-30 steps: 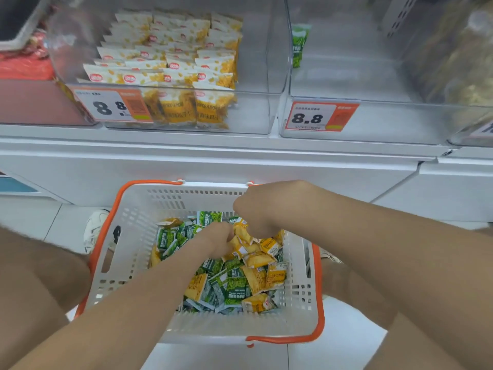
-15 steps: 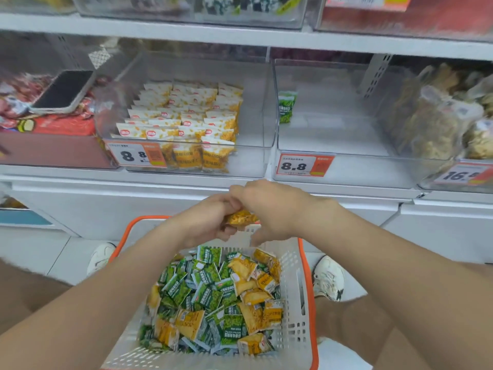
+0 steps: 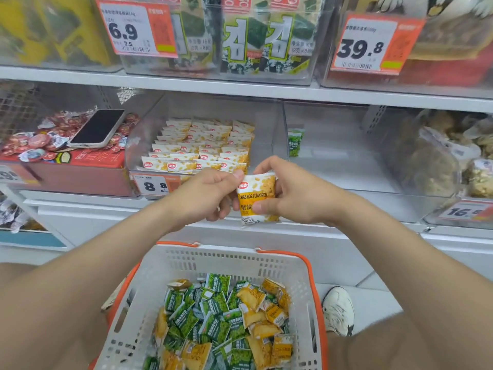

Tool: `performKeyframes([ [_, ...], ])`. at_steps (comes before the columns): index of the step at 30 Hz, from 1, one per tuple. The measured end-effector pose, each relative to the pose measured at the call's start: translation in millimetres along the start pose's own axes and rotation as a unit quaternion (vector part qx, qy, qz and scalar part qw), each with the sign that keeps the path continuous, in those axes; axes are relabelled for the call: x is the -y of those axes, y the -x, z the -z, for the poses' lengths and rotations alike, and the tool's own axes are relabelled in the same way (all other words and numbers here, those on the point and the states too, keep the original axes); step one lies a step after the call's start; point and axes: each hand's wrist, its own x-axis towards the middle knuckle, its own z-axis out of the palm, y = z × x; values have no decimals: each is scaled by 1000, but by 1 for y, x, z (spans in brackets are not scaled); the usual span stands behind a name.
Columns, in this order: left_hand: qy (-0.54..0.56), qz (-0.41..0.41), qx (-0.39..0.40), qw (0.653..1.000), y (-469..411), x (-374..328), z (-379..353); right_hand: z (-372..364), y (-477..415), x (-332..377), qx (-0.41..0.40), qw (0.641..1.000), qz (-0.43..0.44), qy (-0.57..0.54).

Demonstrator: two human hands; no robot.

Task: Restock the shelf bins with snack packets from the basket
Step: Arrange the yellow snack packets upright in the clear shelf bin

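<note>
A yellow crab-roe snack packet [image 3: 256, 193] is held upright in front of the shelf, pinched from both sides. My left hand [image 3: 206, 194] grips its left edge and my right hand [image 3: 290, 193] grips its right side with thumb across the front. Behind the packet, a clear bin [image 3: 269, 134] holds rows of the same yellow packets [image 3: 202, 145]. The clear bin to its right [image 3: 346, 166] holds a single green packet [image 3: 294, 142]. Below my arms, the white basket with an orange rim [image 3: 226, 260] holds several green and yellow packets [image 3: 224, 321].
A phone [image 3: 98, 128] lies on red snack cups in the left bin. The right bin [image 3: 440, 156] holds bagged snacks. An upper shelf carries seaweed packs [image 3: 256, 38] and price tags. My white shoe [image 3: 337, 309] stands right of the basket.
Both hands rose out of the basket with a yellow packet and lifted it to bin height. The view tilted up, revealing the upper shelf.
</note>
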Motion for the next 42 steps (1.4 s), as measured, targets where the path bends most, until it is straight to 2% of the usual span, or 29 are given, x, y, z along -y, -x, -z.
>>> performKeyframes([
  [2, -29, -9, -15, 999, -2, -2, 1, 1, -1, 7, -8, 1000, 7, 0],
  [5, -72, -34, -47, 996, -11, -14, 4, 2, -5, 13, -29, 996, -15, -81],
  [7, -162, -60, -83, 981, -23, -22, 10, 4, -13, 16, -117, 992, -12, -35],
  [10, -365, -122, -163, 908, -50, -20, 26, 6, -29, 19, -298, 950, 5, 97],
  [12, -429, -143, -179, 874, -66, -5, 36, 7, -44, 20, -332, 934, 13, 135],
  [17, -520, -62, -109, 845, -94, 25, 41, 6, -101, 8, -275, 905, -17, 323],
  [21, -515, -46, -65, 853, -107, 23, 47, 9, -147, 7, -222, 883, -87, 404],
  [24, -489, 4, -10, 872, -112, 27, 48, 11, -184, 2, -182, 846, -133, 483],
  [27, -479, 17, 11, 878, -114, 30, 48, 14, -213, -5, -175, 825, -165, 511],
  [32, -478, 24, 24, 878, -115, 30, 48, 15, -239, -18, -196, 825, -136, 512],
  [36, -477, 20, 25, 878, -116, 31, 49, 26, -253, -16, -203, 794, -104, 563],
  [42, -468, 27, 29, 883, -117, 30, 50, 40, -265, -13, -197, 772, -108, 594],
])
